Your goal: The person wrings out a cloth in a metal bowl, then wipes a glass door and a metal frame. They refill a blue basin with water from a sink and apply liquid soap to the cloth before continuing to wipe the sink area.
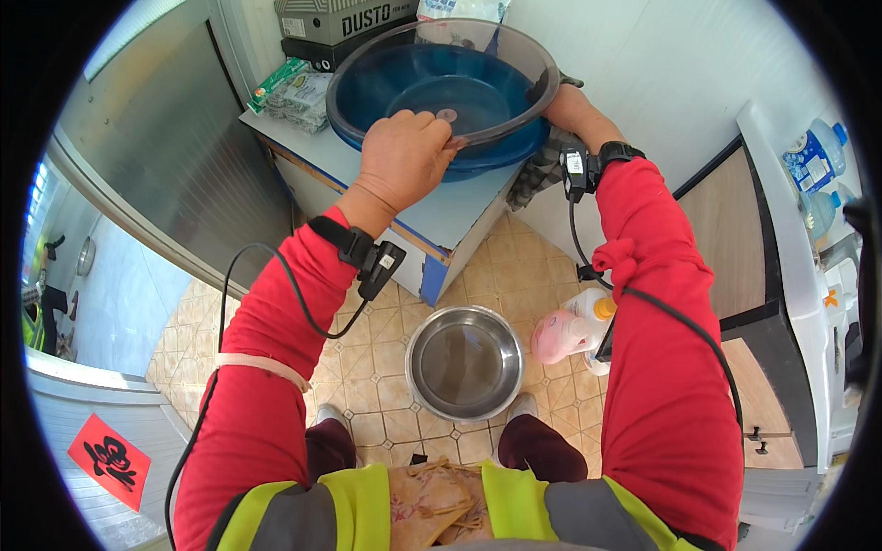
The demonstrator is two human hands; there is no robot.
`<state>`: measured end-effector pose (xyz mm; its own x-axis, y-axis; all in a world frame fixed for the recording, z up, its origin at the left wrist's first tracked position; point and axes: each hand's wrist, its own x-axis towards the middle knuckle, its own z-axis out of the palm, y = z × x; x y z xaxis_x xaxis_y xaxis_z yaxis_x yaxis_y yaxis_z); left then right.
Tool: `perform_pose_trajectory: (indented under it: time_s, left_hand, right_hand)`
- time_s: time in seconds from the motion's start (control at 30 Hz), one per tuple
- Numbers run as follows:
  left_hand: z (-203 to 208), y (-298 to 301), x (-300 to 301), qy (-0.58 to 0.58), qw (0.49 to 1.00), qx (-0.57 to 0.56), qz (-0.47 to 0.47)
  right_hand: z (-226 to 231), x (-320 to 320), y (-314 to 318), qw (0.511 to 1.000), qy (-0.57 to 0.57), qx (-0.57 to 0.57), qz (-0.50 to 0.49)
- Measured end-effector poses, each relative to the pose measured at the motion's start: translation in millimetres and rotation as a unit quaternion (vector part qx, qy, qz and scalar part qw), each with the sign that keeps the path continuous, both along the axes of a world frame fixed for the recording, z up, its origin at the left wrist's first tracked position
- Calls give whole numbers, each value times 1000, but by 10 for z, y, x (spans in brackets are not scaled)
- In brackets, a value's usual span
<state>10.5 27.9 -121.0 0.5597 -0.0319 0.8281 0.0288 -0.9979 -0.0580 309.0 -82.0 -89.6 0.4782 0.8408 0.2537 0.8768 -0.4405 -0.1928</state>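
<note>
Near the right edge of the pale-topped cabinet (459, 204), a round, translucent grey plastic basin (524, 60), seemingly light and springy, best held by opposite rims, sits over a blue plastic basin (498, 155). The left hand (404, 156) grips the grey near rim; the right hand's (571, 108) hold is hidden. Below, a round steel basin (505, 376) perhaps holds water.

At the left hand (402, 151) is a transparent basin (533, 57) of smooth, glossy plastic; under it, a blue plastic basin (478, 164). Beside the right hand (571, 108) hangs matt, creased cloth (540, 173). Below both hands stands a shiny metal bowl (465, 364); beyond the left, a matt cardboard box (321, 27).
</note>
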Motion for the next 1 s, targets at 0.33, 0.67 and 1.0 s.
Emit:
perform_pose_trajectory:
  time_s: [0.33, 0.67, 1.0]
  left_hand:
    - [69, -81, 154, 69, 997, -15, 13]
    - [191, 242, 361, 226, 967, -90, -74]
    - [373, 307, 302, 307, 929, -150, -142]
  right_hand:
    - [-281, -1510, -1212, 814, 506, 281, -49]
    - [-1833, -2962, -1956, 683, 641, 277, -214]
    - [-2799, -3171, -2315, 912, 357, -141, -143]
